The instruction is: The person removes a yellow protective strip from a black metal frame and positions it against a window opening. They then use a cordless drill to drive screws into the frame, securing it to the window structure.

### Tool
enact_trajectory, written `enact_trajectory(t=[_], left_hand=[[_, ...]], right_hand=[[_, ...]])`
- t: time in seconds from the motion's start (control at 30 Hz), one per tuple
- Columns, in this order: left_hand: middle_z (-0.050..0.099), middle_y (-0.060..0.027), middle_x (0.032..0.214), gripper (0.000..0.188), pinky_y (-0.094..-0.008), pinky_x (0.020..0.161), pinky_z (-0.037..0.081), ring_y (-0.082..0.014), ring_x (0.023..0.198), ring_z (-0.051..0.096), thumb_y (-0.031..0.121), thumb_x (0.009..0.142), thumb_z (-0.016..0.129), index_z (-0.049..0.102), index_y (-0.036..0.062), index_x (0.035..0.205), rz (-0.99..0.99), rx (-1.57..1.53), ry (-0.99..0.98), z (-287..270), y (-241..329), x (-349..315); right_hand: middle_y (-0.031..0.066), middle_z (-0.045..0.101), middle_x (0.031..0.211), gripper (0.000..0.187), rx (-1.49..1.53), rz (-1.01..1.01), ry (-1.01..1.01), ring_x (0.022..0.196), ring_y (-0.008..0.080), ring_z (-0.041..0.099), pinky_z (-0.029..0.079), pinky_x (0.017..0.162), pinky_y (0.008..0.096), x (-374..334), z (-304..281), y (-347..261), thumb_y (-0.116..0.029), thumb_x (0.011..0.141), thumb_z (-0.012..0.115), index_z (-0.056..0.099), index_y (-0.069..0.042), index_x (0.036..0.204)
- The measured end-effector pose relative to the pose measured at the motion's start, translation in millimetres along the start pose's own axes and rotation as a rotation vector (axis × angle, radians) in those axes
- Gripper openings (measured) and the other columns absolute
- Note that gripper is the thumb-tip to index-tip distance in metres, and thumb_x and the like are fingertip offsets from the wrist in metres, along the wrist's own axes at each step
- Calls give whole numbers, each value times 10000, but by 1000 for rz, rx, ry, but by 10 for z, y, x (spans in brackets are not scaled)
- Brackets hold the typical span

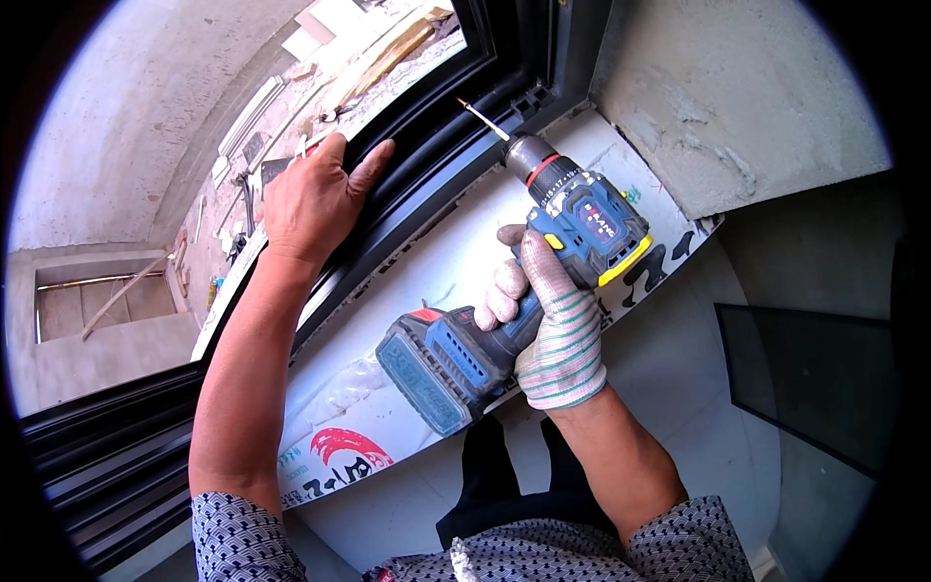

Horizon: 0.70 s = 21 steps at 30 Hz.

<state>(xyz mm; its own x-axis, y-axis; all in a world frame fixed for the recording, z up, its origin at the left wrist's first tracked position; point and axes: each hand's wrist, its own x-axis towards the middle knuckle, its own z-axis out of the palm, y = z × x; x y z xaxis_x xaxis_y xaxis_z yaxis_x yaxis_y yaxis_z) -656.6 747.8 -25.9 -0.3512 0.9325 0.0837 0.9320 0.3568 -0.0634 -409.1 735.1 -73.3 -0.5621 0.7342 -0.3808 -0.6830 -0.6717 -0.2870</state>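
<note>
My right hand [562, 320], in a white knit glove with green stripes, is wrapped round the grip of a blue and black cordless drill [592, 228]. A long thin bit [482, 118] sticks out of its chuck, the tip over the dark inner channel of a black window frame [412, 184]. The drill's battery pack [427, 383] faces the lower left. Bare, my left hand [315, 199] grips the frame's outer edge, the thumb lying on the black profile and the other fingertips mostly hidden beyond it.
Under the drill runs a sill [330, 417] covered in white printed film. A rough grey wall [737, 97] rises at the right, with a dark-framed mesh panel [805, 378] below it. Beyond the window lie planks [388, 58] and rubble.
</note>
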Motion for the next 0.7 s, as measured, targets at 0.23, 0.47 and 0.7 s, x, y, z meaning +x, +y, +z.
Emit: enact_trajectory(t=[0.23, 0.47, 0.7], left_hand=[[637, -200, 646, 713, -511, 634, 511, -417, 683, 667, 737, 933, 475, 555, 43, 792, -12, -3, 15, 2, 4, -7], [629, -217, 640, 710, -508, 620, 506, -424, 672, 661, 732, 937, 478, 541, 41, 788, -23, -19, 4, -6, 13, -5], [610, -222, 631, 693, -481, 581, 495, -410, 622, 642, 719, 947, 493, 520, 44, 788, -16, -27, 1, -3, -2, -8]], right_hand=[[19, 530, 708, 359, -8, 6, -6, 589, 123, 535, 523, 617, 316, 7, -11, -5, -227, 969, 697, 517, -7, 1189], [19, 532, 704, 353, -3, 3, -14, 589, 124, 539, 521, 618, 312, 17, -29, 2, -221, 971, 692, 516, -7, 1189], [17, 533, 694, 336, 8, 23, 1, 581, 125, 538, 520, 615, 312, 4, -13, -14, -215, 980, 681, 518, -6, 1186]])
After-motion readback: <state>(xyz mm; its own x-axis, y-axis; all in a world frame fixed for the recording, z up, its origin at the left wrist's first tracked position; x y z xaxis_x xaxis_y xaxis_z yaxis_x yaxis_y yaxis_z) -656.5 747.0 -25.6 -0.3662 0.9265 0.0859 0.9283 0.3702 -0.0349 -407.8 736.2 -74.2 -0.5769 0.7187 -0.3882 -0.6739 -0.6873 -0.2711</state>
